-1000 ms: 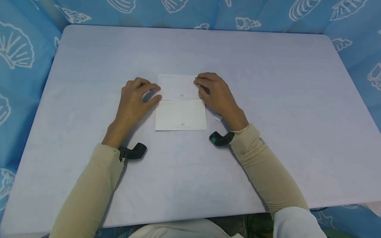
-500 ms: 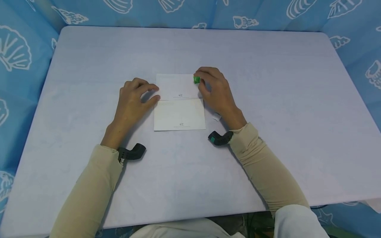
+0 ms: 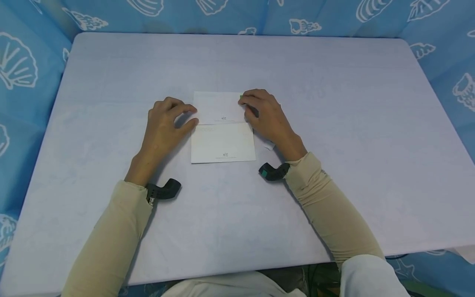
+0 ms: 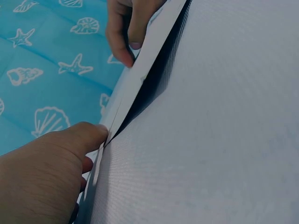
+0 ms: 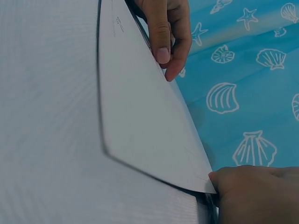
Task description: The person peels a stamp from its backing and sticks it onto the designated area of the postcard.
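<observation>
In the head view, two pale cards lie one above the other. The upper white card [image 3: 219, 105] and the lower cream card [image 3: 222, 142] each bear a small printed mark near the bottom. My left hand [image 3: 163, 121] touches the left side of the upper card, its thumb and index finger spaced apart. With curled fingers my right hand [image 3: 267, 115] pinches the upper card's right side, where a sliver of green shows at the fingertips. The right wrist view has the card's corner [image 5: 203, 184] at the thumb of the right hand [image 5: 257, 193].
A small pale scrap [image 3: 269, 145] lies under the right wrist. Both wrists wear dark camera mounts. The white tabletop [image 3: 349, 136] spreads around the cards, and a blue shell-patterned cloth [image 3: 208, 18] hangs beyond its far edge.
Half a second ago, my right fingers were slightly higher and a green patch showed at them. They have come down again, covering most of it. My left hand stays at the card's edge.
</observation>
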The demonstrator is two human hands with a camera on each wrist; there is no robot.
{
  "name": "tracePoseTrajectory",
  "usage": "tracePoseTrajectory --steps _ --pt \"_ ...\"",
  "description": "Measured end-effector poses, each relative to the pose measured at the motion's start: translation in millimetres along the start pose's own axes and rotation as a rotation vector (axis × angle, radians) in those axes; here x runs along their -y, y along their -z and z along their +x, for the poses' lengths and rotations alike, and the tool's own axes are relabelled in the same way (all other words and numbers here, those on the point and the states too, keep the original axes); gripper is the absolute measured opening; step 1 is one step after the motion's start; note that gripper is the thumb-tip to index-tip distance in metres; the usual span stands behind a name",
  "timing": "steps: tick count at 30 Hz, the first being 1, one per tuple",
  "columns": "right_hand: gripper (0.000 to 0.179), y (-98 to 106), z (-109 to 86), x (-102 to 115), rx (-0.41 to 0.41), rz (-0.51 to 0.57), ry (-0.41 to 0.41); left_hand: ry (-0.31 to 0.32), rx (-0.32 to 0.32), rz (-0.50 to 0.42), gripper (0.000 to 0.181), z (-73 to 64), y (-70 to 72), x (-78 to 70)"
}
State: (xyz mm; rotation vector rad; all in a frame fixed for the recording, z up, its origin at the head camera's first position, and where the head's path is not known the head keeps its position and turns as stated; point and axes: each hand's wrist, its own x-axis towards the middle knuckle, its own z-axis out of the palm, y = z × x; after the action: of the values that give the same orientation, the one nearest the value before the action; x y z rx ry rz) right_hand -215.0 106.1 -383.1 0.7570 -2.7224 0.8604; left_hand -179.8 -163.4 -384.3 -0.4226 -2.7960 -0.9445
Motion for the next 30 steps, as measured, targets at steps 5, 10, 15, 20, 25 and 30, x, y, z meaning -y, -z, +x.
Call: tracePoseTrajectory --steps 5,10,15,20,25,30 --pt "0.023 0.5 2.0 1.4 -0.120 0.004 0.048 -0.002 -0.005 -0.002 0.025 -1.0 -0.2 0.8" --pt "0.025 1.1 3.8 1.5 -0.214 0.009 0.108 0.004 -0.001 -0.002 0.025 -1.0 0.3 0.4" --pt "0.023 0.9 2.0 1.2 -0.092 -0.017 0.056 0.015 0.015 -0.004 0.025 -0.4 1.4 -0.3" --pt "0.023 0.5 1.1 -0.5 -0.003 -0.025 0.021 0.020 0.027 0.003 0.026 0.7 2.1 -2.1" --pt "0.024 -0.3 0.7 -2.0 -0.002 -0.006 0.017 0.026 0.030 0.004 0.026 0.4 2.0 -2.4" --pt "0.023 0.3 1.3 -0.9 -0.053 -0.001 0.021 0.036 0.032 0.003 0.026 -0.3 1.3 -2.0"
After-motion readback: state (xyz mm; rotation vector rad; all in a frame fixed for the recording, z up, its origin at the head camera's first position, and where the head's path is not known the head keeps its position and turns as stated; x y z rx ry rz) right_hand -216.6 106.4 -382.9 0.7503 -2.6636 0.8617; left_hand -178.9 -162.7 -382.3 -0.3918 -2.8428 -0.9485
